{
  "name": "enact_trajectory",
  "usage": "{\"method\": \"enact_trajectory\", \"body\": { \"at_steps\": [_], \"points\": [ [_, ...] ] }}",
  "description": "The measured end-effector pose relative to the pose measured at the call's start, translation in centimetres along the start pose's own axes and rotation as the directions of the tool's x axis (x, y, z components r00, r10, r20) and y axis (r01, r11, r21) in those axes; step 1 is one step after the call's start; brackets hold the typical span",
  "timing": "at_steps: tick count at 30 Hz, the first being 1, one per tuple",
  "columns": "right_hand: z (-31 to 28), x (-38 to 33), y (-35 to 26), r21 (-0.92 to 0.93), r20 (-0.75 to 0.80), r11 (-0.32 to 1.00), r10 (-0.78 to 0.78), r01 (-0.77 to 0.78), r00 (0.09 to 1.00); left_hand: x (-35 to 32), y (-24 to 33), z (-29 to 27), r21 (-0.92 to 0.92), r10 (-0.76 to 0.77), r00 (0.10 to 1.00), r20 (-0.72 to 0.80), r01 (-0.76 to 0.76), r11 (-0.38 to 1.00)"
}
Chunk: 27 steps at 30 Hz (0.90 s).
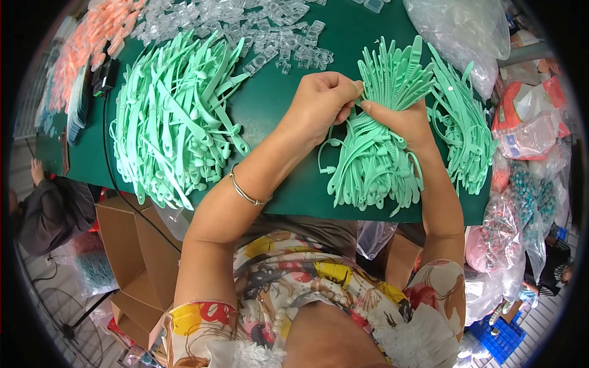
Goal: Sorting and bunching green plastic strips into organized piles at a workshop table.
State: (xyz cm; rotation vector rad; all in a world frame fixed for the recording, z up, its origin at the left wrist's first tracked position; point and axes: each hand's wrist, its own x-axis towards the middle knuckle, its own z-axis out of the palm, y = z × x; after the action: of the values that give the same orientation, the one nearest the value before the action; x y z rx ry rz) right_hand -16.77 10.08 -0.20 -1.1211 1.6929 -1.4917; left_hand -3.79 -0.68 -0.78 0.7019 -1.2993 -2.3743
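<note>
A thick bundle of mint-green ridged plastic straps point(374, 162) stands near the table's front edge, its ridged ends fanned out at the far side. My right hand point(408, 122) wraps round the bundle's right side, with the thumb pressed across its middle. My left hand point(322, 101) is closed in a pinch at the bundle's left edge, and a thin strap curves up to its fingers. What lies between those fingertips is mostly hidden. To the left is a big loose pile of the same straps point(175, 122). A smaller pile of straps point(463, 122) lies right of my right hand.
Clear plastic clips point(270, 37) are scattered at the back of the green table point(270, 92). Orange pieces point(92, 43) and a small black device point(105, 78) with a cable lie at the left. Plastic bags point(524, 116) crowd the right side. Cardboard boxes point(138, 251) and another person's sleeve point(52, 211) are at lower left.
</note>
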Motion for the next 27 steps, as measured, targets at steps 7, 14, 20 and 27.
{"method": "enact_trajectory", "body": {
  "at_steps": [7, 14, 20, 27],
  "points": [
    [0.0, 0.2, -0.2, 0.066, -0.008, 0.995, 0.077, -0.076, 0.997, -0.3, 0.4, -0.3, -0.101, 0.093, 0.995, -0.023, -0.095, 0.99],
    [0.1, 0.0, -0.7, 0.285, -0.071, 0.935, 0.238, -0.209, 0.969, 0.6, 0.8, -0.6, 0.065, 0.142, 0.989, -0.041, -0.139, 0.988],
    [0.1, 0.0, -1.1, 0.384, -0.092, 0.894, 0.287, -0.232, 0.953, 1.8, 1.0, -1.8, 0.253, 0.233, 0.97, -0.075, -0.208, 0.945],
    [0.0, 0.1, -0.9, 0.32, -0.11, 0.923, 0.258, -0.212, 0.96, 3.2, 0.7, -1.4, 0.194, 0.322, 0.947, 0.013, -0.318, 0.928]
  ]
}}
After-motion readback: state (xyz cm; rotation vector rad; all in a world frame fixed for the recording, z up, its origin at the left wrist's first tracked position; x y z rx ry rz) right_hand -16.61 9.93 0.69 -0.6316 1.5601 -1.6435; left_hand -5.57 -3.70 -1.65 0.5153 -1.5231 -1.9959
